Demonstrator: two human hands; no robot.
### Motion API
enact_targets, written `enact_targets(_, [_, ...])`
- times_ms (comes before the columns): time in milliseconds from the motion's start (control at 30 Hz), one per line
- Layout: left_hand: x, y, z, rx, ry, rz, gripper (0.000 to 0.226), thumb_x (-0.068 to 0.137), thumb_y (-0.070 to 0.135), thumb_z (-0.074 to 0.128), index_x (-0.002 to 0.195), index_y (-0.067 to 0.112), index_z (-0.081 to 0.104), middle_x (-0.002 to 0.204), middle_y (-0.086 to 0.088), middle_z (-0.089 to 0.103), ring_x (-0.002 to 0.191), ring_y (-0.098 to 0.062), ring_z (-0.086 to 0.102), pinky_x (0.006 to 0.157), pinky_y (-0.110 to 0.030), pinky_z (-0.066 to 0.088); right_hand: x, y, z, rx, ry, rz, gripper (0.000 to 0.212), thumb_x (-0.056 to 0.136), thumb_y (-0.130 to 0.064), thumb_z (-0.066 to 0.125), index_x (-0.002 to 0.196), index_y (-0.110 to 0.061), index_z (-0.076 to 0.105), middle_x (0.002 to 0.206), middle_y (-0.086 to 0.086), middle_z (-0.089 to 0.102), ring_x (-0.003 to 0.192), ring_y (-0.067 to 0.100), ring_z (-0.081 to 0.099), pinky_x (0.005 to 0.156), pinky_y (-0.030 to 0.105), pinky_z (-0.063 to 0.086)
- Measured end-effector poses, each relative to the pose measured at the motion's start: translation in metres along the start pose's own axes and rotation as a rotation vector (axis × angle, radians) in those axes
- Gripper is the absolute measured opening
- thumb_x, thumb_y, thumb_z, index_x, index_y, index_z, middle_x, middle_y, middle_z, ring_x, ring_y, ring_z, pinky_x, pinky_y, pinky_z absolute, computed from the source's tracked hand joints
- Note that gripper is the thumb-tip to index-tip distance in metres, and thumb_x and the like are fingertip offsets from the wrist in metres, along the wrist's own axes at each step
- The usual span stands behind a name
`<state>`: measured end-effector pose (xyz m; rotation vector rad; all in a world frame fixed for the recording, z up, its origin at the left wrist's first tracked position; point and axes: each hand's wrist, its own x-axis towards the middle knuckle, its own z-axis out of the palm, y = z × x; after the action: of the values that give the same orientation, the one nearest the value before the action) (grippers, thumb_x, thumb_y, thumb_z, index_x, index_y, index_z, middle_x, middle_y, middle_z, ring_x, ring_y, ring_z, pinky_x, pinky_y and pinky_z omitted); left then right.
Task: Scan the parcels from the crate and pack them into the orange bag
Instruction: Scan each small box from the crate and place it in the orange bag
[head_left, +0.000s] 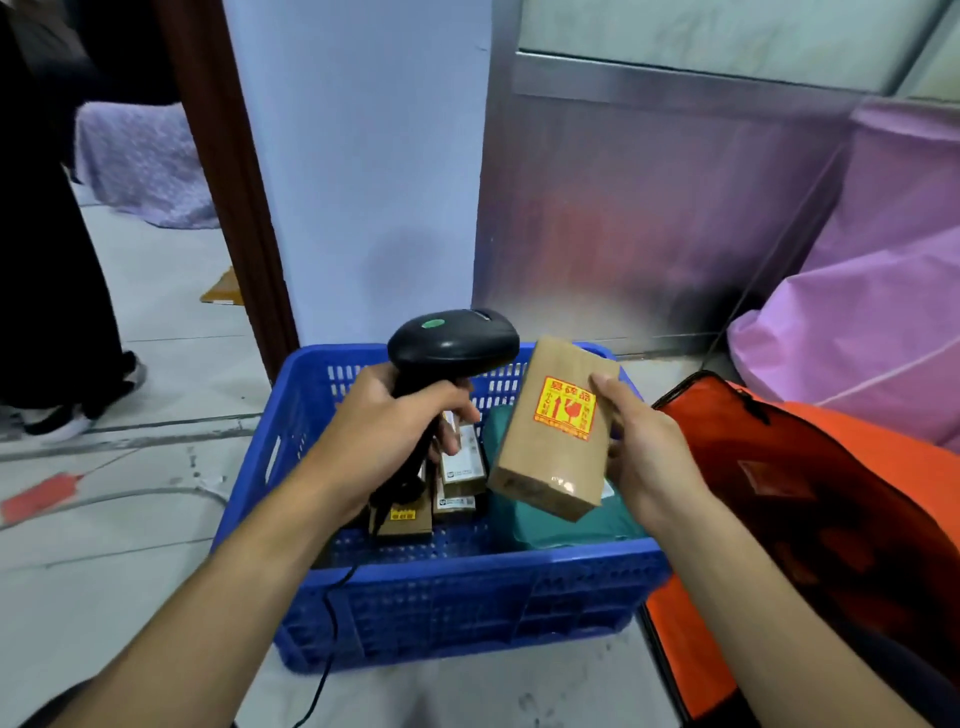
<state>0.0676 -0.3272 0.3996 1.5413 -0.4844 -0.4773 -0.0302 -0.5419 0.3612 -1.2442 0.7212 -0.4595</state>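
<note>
Left hand (395, 431) grips the scanner (452, 343). Right hand (641, 452) holds the parcel (550, 441) above the crate (467, 597), beside the bag (831, 493). Fragile sticker: likely light, stiff; grip the long edges.

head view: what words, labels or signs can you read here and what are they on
"易碎品": top of the red-and-yellow sticker on the box in the right hand; arrow and broken-glass signs sit below it.
Smaller characters on that sticker: blurred.
White labels on the small boxes in the crate: too small.
Yellow label on the front box: blurred.
No text visible on the scanner.
</note>
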Motion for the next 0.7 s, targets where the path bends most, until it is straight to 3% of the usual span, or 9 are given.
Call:
enact_targets(133, [0.000,-0.006,0.012,0.008,0.058,-0.024,0.014,0.098,0.017,0.065,0.101,0.005,0.072,0.088,-0.004,0.080,0.063,-0.020,0.060,0.066,-0.033,0.052,0.009,-0.003,0.004,-0.077,0.002,-0.078,0.047,0.095,-0.049,0.066,0.126,-0.014,0.064,0.105,0.005,0.079,0.095,0.023,0.077,0.075,0.039,0.060])
enact_targets(267, [0.007,-0.022,0.022,0.095,0.065,-0.032,0.022,0.094,0.028,0.074,0.097,0.007,0.077,0.054,-0.009,0.063,0.052,-0.017,0.055,0.055,-0.022,0.044,0.014,0.005,0.003,-0.198,0.048,-0.099,0.053,0.092,-0.054,0.067,0.131,-0.019,0.060,0.108,0.003,0.077,0.094,0.020,0.077,0.067,0.035,0.059])
enact_targets(400, [0.015,-0.033,0.027,0.109,0.087,-0.045,0.021,0.094,0.022,0.075,0.094,0.002,0.072,0.052,-0.007,0.061,0.049,-0.012,0.056,0.054,-0.019,0.046,0.013,0.011,0.002,-0.279,0.047,-0.133,0.073,0.082,-0.056,0.076,0.141,-0.020,0.052,0.116,0.000,0.072,0.096,0.013,0.075,0.070,0.028,0.060])
enact_targets(500, [0.016,-0.035,0.035,0.102,0.104,-0.033,0.017,0.091,0.024,0.078,0.097,0.009,0.072,0.055,-0.003,0.063,0.051,-0.011,0.059,0.053,-0.018,0.049,0.002,0.007,0.008,-0.272,-0.002,-0.163,0.055,0.088,-0.057,0.069,0.130,-0.021,0.063,0.108,-0.003,0.077,0.090,0.009,0.076,0.067,0.021,0.057])
enact_targets(567, [0.017,-0.037,0.039,0.087,0.120,-0.025,0.019,0.087,0.027,0.082,0.100,0.018,0.073,0.065,0.008,0.071,0.060,-0.006,0.065,0.059,-0.019,0.050,-0.009,0.003,0.013,-0.186,-0.063,-0.106,0.044,0.097,-0.059,0.055,0.118,-0.024,0.070,0.100,0.000,0.080,0.090,0.015,0.077,0.074,0.031,0.058])
enact_targets(633, [0.017,-0.038,0.042,0.045,0.125,-0.035,0.025,0.085,0.030,0.085,0.107,0.025,0.074,0.087,0.015,0.079,0.083,-0.002,0.073,0.071,-0.019,0.054,-0.017,0.002,0.015,-0.086,-0.097,-0.008,0.043,0.103,-0.058,0.045,0.106,-0.027,0.075,0.095,0.004,0.081,0.086,0.021,0.079,0.079,0.041,0.059])
enact_targets(700, [0.019,-0.037,0.043,0.012,0.146,-0.037,0.028,0.085,0.032,0.084,0.110,0.026,0.074,0.096,0.015,0.080,0.094,-0.002,0.074,0.077,-0.021,0.055,-0.021,0.003,0.014,0.003,-0.117,0.049,0.043,0.105,-0.053,0.043,0.111,-0.026,0.076,0.102,0.006,0.080,0.091,0.022,0.078,0.088,0.046,0.058])
